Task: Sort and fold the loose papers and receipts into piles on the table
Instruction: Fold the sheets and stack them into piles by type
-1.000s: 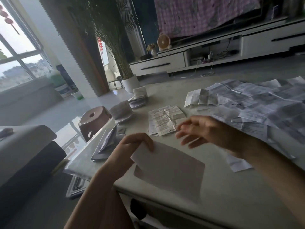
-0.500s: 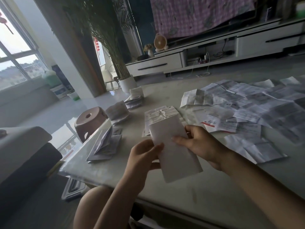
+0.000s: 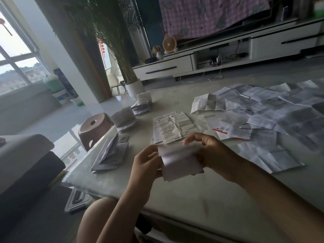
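A: Which step?
B: Folding. The left hand [image 3: 147,163] and right hand [image 3: 215,153] pinch one paper [image 3: 180,163] in their fingers [image 3: 194,136], above the bench [image 3: 210,199].
A: Next?
B: Probably crease it, then set it on the pile [image 3: 173,127] just beyond the fingers.

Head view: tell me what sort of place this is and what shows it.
Most likely a home living room: a low white TV cabinet stands along the far wall, a tall potted plant rises beside a big window, and a low table carries loose receipts.
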`<state>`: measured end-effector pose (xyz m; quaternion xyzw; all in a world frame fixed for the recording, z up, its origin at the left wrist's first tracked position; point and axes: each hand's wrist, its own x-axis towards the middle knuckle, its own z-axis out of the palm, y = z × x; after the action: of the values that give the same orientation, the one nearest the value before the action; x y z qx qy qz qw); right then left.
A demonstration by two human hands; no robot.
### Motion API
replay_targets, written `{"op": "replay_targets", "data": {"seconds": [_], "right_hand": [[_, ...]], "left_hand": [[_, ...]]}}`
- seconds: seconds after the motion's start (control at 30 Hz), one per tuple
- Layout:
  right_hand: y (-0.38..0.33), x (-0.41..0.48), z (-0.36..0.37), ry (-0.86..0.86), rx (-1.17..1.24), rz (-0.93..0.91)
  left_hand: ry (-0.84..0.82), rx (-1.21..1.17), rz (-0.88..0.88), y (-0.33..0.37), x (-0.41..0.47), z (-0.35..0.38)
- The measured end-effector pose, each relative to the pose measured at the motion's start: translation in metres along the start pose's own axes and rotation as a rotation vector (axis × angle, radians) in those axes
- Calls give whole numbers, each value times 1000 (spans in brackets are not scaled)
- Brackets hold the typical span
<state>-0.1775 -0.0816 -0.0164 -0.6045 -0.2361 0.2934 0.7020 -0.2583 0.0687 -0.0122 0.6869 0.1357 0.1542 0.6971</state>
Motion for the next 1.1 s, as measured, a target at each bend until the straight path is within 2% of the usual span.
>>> {"op": "replay_targets", "data": {"seconds": [0.13,0.2,0.3,0.37,0.43,0.5,0.53,0.6,0.67,0.73,0.8,0.87,1.0,1.03,1.1], "right_hand": [[7,4,2,118,-130,-116],[10,6,2,179,-234,-197],[11,5,7,204,-270,-260],[9,6,9,240,-252,-256],[5,7,8,253,-214,-179],[3,5,5,171,-227,-52],[4,4,6,141,-274,-10],[11,3,11,171,-425,-46],[20,4,16,271,-534,-176],[29,3,20,366,-755,-303],[33,0,24,415,-949,-384],[34,-1,28,445,-902,-375],[28,8,23,407,-408,-82],[28,10,21,405,-371,-82],[29,9,19,455,-536,-181]], "left_hand": [[-10,-227,-209,6,-3,3],[-64,-170,-280,4,-6,6],[-98,-73,-206,-4,-12,11],[-46,-34,-131,-6,-13,14],[28,-3,-66,-8,-10,14],[92,49,-4,-9,-8,17],[107,58,7,-10,-8,18],[106,21,-14,-12,-7,20],[101,-65,-90,-14,-5,19],[98,-138,-163,-17,-6,20],[138,-125,-146,-24,-8,25],[240,-49,-46,-33,-9,31],[423,255,200,-39,-6,38],[429,289,224,-37,-6,40],[402,272,228,-34,-7,42]]}}
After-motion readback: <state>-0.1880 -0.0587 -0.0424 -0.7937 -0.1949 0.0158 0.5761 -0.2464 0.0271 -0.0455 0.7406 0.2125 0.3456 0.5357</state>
